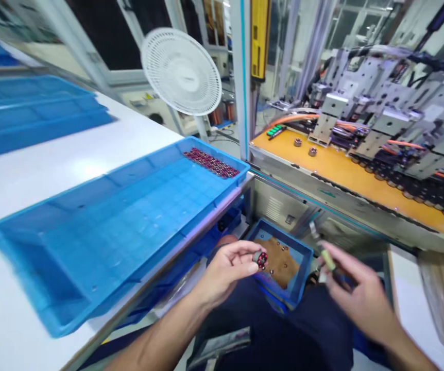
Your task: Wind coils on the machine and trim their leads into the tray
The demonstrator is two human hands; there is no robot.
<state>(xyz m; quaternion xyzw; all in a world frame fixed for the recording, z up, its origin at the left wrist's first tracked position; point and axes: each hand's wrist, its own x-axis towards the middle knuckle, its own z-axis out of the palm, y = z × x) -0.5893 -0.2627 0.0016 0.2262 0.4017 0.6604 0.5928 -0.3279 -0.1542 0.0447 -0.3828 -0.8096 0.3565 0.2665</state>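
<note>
My left hand (227,268) pinches a small round dark part with red windings (261,259) between thumb and fingers, just above my lap. My right hand (355,293) is closed around a slim tool with a yellowish handle and a metal tip (322,247); it is blurred by motion. Between the two hands, lower down, sits a small blue bin (303,255) with brown lining and a few small parts inside. A large blue tray (102,226) lies on the white table to my left, with a cluster of the same red-wound parts (211,162) in its far corner.
An orange-topped machine bed (345,175) with two small parts (305,147) and a bank of grey metal fixtures (380,118) stands at the right. A white fan (181,72) stands behind the tray. More blue trays (32,111) lie at far left.
</note>
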